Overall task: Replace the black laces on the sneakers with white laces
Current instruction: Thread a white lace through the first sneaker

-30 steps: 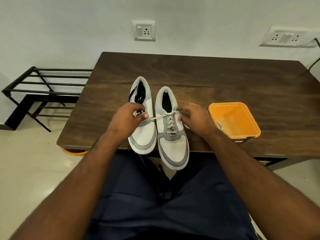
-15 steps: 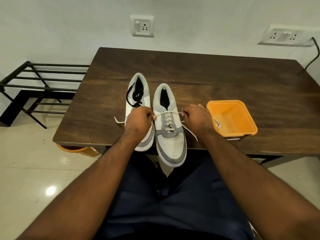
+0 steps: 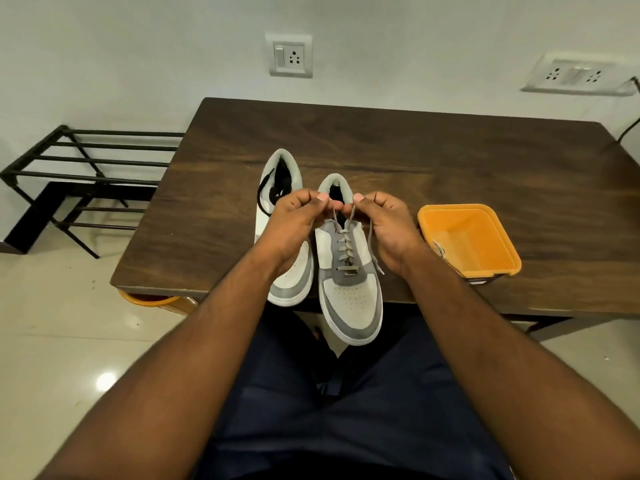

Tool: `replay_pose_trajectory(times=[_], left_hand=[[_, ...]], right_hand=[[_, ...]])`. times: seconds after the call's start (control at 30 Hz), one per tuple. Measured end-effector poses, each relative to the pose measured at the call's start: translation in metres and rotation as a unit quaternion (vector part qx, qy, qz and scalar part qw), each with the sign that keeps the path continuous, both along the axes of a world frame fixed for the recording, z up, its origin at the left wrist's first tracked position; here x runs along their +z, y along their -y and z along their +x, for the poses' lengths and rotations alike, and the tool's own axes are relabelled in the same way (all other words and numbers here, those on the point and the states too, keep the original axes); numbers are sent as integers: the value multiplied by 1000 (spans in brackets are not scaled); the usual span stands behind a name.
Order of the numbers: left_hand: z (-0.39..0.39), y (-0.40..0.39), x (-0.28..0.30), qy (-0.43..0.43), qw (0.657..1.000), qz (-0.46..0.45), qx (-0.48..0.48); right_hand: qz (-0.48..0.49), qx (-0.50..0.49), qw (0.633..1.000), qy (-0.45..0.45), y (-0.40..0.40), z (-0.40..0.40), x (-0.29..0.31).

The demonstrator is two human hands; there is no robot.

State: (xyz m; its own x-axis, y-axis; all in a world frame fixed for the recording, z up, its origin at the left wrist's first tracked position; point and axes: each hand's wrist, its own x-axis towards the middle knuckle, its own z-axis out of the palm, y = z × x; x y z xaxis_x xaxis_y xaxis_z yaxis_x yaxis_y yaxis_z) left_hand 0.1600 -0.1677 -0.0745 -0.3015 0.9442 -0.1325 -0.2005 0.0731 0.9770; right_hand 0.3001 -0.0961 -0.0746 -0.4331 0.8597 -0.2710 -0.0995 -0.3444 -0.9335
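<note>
We see the fingers point(image 3: 320, 199) of the left hand point(image 3: 294, 223) curled and pinching one end of the white lace point(image 3: 343, 237), and the fingers point(image 3: 360, 199) of the right hand point(image 3: 388, 226) curled and pinching the other end, the two pinches almost touching above the collar of the right sneaker point(image 3: 349, 271). From both pinches the lace runs down to the top eyelets of that sneaker and crosses in rungs down its grey tongue; a loose tail of it hangs from the right hand past the sneaker's right side and ends near the tabletop point(image 3: 450, 161). The right sneaker, white and grey, lies with its toe toward us, overhanging the near edge of the tabletop. Just to its left, side by side with it, stands the left sneaker point(image 3: 287, 271), partly covered by the left hand and wrist; a black lace point(image 3: 268, 192) loops loosely out of its opening at the far end. To the right of the right hand, near the tabletop's near edge, sits an orange plastic container point(image 3: 498, 244) with a pale lace end showing at its left inner wall. Beyond the tabletop a wall carries a switch socket point(image 3: 290, 55) and, farther right, a socket strip point(image 3: 575, 74). At the left, on the floor, stands a black metal rack point(image 3: 86, 161). Our dark blue trousers point(image 3: 346, 410) fill the near foreground between the forearms.
</note>
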Motion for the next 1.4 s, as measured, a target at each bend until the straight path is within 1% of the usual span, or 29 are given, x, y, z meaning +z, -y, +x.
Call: replay_pose_trajectory(times=[0.1,0.17,0.23,0.33,0.47,0.53,0.6,0.7,0.77,0.87,0.97,1.03,1.1,1.2,1.33,1.4], left_hand=[[5,-4,-9,65,997,3,30],[8,-5,-13,82,995,3,63],[10,-6,-17,70,992,2,105],[15,-5,-17,49,989,9,138],[20,-7,-15,52,989,16,138],[21,-8,-15,62,991,19,113],[20,-8,-15,35,995,19,91],[19,-6,-14,-60,995,20,83],[18,-6,-14,-78,993,19,89],[19,-8,-16,-76,991,8,106],[22,-9,-16,-58,993,-3,98],[25,-8,-17,-46,995,7,83],[27,-7,-18,-53,995,18,82],[28,-8,-21,-51,994,31,89],[26,-9,-20,-101,986,31,127],[23,-8,-18,-171,979,38,107]], right_hand=[[30,-16,999,34,0,-5,-2],[34,-27,998,39,-2,-6,-4],[23,-32,999,19,-3,-7,-6],[30,-31,999,0,-6,-5,-11],[55,-20,998,-19,-2,-2,-13],[99,-11,995,-2,-2,-2,-16],[160,-6,986,40,-2,-4,-18],[229,12,969,89,-1,-4,-17],[255,3,961,111,0,-3,-15],[254,-14,961,112,1,0,-13],[264,0,958,114,4,3,-11],[264,1,957,121,4,5,-10],[257,-7,959,122,4,6,-9],[234,0,967,99,5,7,-6],[216,26,972,90,-1,13,-1],[218,59,969,105,-5,14,2]])
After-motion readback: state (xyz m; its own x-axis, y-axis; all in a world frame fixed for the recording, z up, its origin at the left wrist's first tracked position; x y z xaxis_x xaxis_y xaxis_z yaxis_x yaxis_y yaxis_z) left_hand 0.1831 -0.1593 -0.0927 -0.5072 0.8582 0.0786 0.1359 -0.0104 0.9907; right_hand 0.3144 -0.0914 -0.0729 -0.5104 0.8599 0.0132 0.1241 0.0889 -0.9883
